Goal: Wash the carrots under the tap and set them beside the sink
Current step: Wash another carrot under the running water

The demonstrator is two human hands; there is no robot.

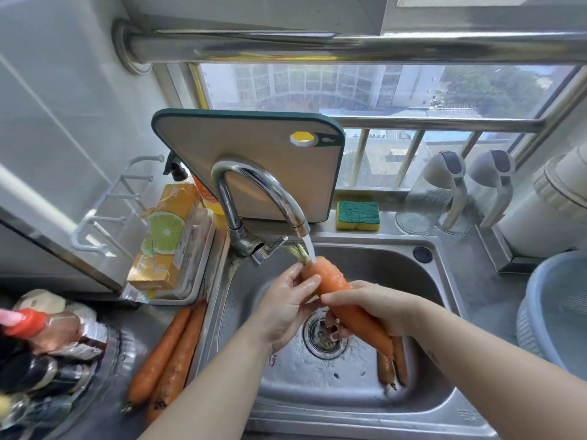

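On the head camera, the left hand (286,300) and the right hand (374,309) both curled round a wet orange carrot (336,287). They held it tilted over the stainless steel sink (444,401), its leafy end under the stream from the curved chrome tap (254,185). Two muddy orange carrots (168,354) lay on the worktop along the sink's left edge. Two more carrots (386,368) lay inside the basin near its right wall.

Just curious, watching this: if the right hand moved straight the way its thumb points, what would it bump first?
Most likely the left hand, holding the same carrot just ahead of the right hand, though depth is hard to judge.
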